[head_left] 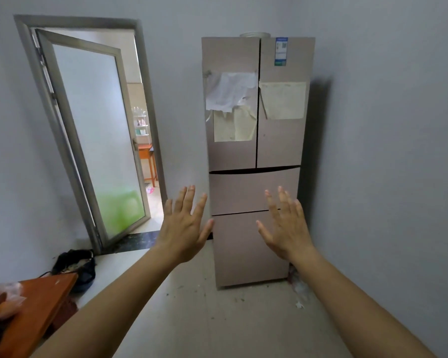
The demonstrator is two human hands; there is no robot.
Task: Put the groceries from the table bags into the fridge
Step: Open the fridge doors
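A tall beige fridge (256, 187) stands against the back wall, two upper doors and two lower drawers all closed, papers stuck on the doors. My left hand (185, 226) and my right hand (286, 226) are both raised in front of the lower drawers, palms forward, fingers spread and straight, holding nothing and apart from the fridge. At the bottom left, a clear plastic bag (3, 297) with orange-brown groceries lies on an orange-brown wooden table (40, 303), only partly in view.
An open frosted-glass door (93, 135) stands left of the fridge, leading to another room. A dark bag (75, 264) lies on the floor by the table. White scraps (299, 290) lie at the fridge's right foot. Pale floor stretches between me and the fridge.
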